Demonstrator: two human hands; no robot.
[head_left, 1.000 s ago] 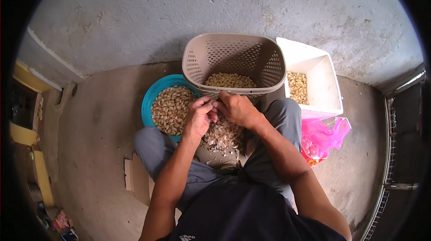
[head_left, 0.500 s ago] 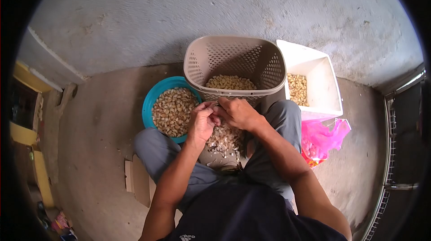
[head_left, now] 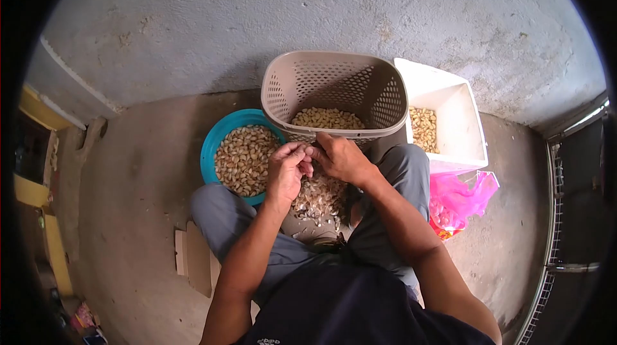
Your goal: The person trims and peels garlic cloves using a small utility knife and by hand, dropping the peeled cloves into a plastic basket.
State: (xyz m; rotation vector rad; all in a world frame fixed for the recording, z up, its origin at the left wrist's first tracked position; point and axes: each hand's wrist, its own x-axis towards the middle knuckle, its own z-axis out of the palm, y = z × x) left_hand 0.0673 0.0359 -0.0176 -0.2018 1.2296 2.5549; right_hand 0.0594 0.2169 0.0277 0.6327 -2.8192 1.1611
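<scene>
Right in front of the tall, grey-brown perforated plastic basket (head_left: 337, 76), the left hand (head_left: 286, 168) and the right hand (head_left: 344, 160) are together, the fingers curled in and the tips meeting. Both hands are pinched closed; whatever small thing may lie between the fingertips is too small and too hidden to make out.

Just below the hands, on the near side of the basket, is a loose heap of papery, pale and brownish skins (head_left: 318, 198). It lies between two bent legs in grey trousers (head_left: 225, 220), with a dark navy shirt (head_left: 334, 306) nearer the camera.

Inside the basket, pale, creamy, clove-shaped pieces (head_left: 328, 118) cover the part of the bottom that can be seen. Close by the basket's left side sits a round turquoise basin (head_left: 209, 152) holding many whitish and tan, clove-shaped pieces (head_left: 243, 160), some with skin on them. To the right of the basket is a white, open-topped box (head_left: 464, 120) with yellowish pieces (head_left: 423, 128) in its left part.

Farther out, below that box and to the right of the basket, lies a crumpled, bright pink plastic bag (head_left: 459, 198). Well to the lower left of the basket, a folded piece of brown cardboard (head_left: 200, 260) rests on the grey-brown concrete floor (head_left: 138, 191). Behind the basket rises a rough, pale grey wall (head_left: 308, 4).
</scene>
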